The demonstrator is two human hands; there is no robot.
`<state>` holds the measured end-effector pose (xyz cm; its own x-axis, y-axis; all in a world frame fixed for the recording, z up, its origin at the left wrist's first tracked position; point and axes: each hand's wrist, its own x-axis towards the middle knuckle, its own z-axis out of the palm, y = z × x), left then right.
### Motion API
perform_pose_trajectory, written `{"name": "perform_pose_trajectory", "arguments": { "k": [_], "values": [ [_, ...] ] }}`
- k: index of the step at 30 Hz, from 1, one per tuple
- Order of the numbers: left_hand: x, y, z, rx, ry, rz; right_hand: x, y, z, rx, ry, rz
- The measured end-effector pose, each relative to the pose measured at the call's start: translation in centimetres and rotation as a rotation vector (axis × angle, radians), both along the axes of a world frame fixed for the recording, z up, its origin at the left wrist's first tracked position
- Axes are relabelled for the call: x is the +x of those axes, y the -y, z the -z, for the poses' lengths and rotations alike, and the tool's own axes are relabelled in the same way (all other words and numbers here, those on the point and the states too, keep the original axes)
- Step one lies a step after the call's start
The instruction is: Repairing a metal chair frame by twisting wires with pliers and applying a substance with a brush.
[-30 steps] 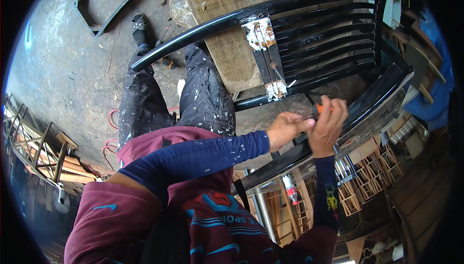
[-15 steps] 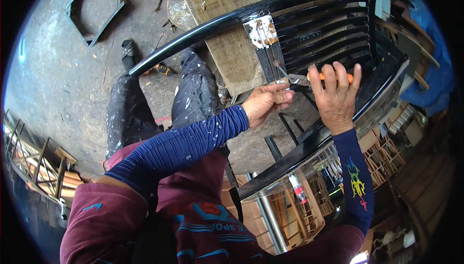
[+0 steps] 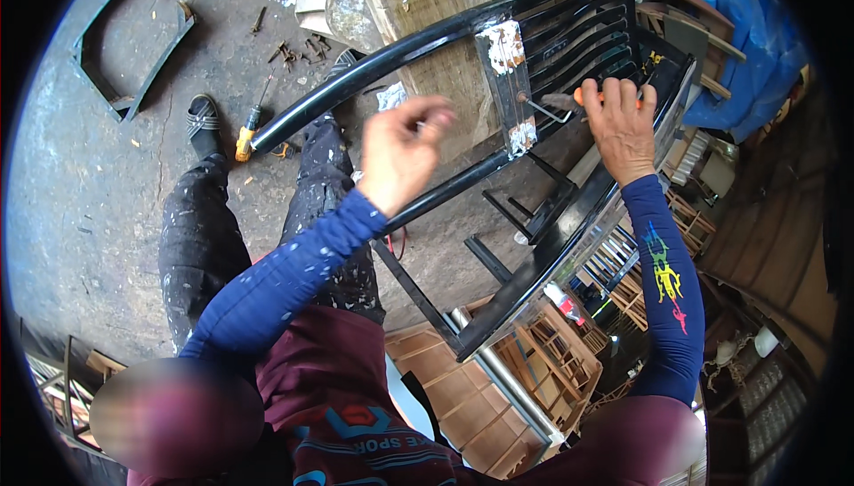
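My right hand (image 3: 623, 126) grips a pair of pliers with orange handles (image 3: 562, 101). The plier jaws are close to a thin bent metal rod, like a hex key (image 3: 553, 114), at a bolt on a flat bracket plate (image 3: 509, 81). White paint or filler covers both ends of that plate. It spans two curved tubes of a glossy black metal frame (image 3: 356, 77) with parallel slats, possibly a bench. My left hand (image 3: 402, 152) is in the air over the lower tube, away from the bolt. Motion smears its bent fingers, so I cannot tell what they hold.
Wooden boards (image 3: 418, 6) lie under the frame. A yellow power drill (image 3: 246, 141) rests on the floor beside my foot, with several loose screws (image 3: 289, 55) farther off. An angular black metal piece (image 3: 124, 99) lies at left. Blue plastic sheeting (image 3: 729, 59) is at far right.
My left hand has pulled away from the bracket, to the left and slightly up. My right hand keeps hold of the pliers. The view has shifted, bringing the drill and screws into sight.
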<state>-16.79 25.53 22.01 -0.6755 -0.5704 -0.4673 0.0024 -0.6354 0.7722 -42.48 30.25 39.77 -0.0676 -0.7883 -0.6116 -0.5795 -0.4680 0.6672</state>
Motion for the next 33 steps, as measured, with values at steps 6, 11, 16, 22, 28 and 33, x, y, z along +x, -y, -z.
{"name": "perform_pose_trajectory", "arguments": {
  "k": [6,11,16,22,28,33],
  "values": [
    [2.5,2.4,0.3,-0.171,-0.055,0.317,5.2,-0.4,-3.1,-0.247,-0.05,0.343],
    [4.0,-3.2,-4.1,-0.084,-0.091,0.592,16.3,-8.0,-1.4,-0.718,0.558,1.245],
    [7.2,-8.4,0.5,-0.534,0.309,0.86,20.8,-17.4,-2.7,-0.785,0.784,1.81],
    [6.0,-16.0,10.7,-0.31,0.236,1.156,24.6,-17.0,-0.6,-0.857,1.144,2.132],
    [8.5,-10.1,9.3,-0.381,0.178,1.09,26.1,-23.2,0.7,-0.767,1.443,2.198],
    [13.6,1.1,11.6,-0.572,0.261,1.093,22.4,-18.9,-0.1,-0.607,1.673,2.547]
  ]
}}
